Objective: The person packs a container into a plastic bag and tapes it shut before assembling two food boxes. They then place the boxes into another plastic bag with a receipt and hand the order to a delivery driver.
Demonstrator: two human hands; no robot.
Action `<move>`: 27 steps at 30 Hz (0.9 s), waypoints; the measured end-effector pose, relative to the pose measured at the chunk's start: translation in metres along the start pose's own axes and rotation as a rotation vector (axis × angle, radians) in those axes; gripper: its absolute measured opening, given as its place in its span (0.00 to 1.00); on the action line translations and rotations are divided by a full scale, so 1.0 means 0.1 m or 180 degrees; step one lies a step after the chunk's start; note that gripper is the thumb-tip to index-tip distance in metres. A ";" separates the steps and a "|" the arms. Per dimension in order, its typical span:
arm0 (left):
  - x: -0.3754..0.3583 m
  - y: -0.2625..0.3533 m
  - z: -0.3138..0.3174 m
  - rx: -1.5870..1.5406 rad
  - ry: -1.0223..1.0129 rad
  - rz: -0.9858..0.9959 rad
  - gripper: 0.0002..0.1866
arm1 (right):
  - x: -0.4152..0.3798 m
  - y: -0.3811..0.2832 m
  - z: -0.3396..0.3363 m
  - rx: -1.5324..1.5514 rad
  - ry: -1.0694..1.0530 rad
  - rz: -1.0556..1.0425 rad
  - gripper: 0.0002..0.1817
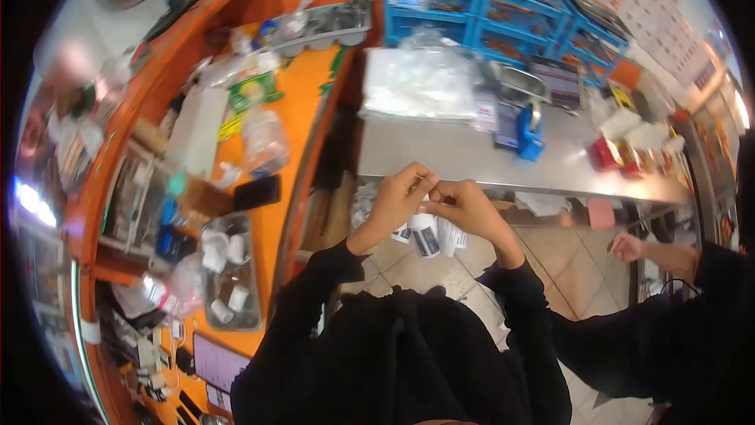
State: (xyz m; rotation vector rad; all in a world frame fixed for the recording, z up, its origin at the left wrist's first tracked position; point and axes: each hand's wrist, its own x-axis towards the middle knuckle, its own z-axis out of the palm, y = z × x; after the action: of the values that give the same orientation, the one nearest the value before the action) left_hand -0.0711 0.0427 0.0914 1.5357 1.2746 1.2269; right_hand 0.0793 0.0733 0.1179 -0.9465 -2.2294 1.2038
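Observation:
My left hand and my right hand meet in front of my body, near the front edge of the steel counter. The fingers of both are bent and pinched together, with a little white showing between them. Directly below the fingertips is a white item with a dark printed panel. A white printed slip shows beside it, under my right hand. I cannot tell what the pinched fingers hold.
Clear plastic bags and a blue tape dispenser lie on the counter, below blue drawers. On the orange table are a black phone and a metal tray. Another person's hand reaches in from the right.

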 end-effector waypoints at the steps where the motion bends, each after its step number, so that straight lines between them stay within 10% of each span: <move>1: 0.11 0.01 0.21 0.0056 -0.0217 -0.0286 0.13 | -0.12 0.16 -0.17 -0.0019 0.0115 0.0066 0.11; 9: 0.63 -0.29 1.27 -0.0365 -0.2143 -0.0337 0.13 | -1.01 1.03 -1.48 0.0548 0.0651 0.0631 0.10; 18: 1.57 -0.42 1.78 -0.0652 -0.2099 -0.0826 0.09 | -1.16 2.18 -2.38 0.0378 0.1850 0.0668 0.08; 21: 1.92 -0.42 2.23 -0.0251 -0.2354 -0.0436 0.09 | -1.24 2.11 -2.78 -0.0043 0.2331 0.0729 0.15; 27: 2.59 -0.13 3.13 0.0202 -0.3084 0.0962 0.11 | -1.03 1.97 -3.07 -0.1022 0.1252 0.0371 0.14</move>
State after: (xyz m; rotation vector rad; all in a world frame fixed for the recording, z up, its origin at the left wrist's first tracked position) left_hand 0.2388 0.3036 0.0568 2.0351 0.4501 0.4441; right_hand 0.4180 0.2425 0.1081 -1.3239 -2.0970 0.6364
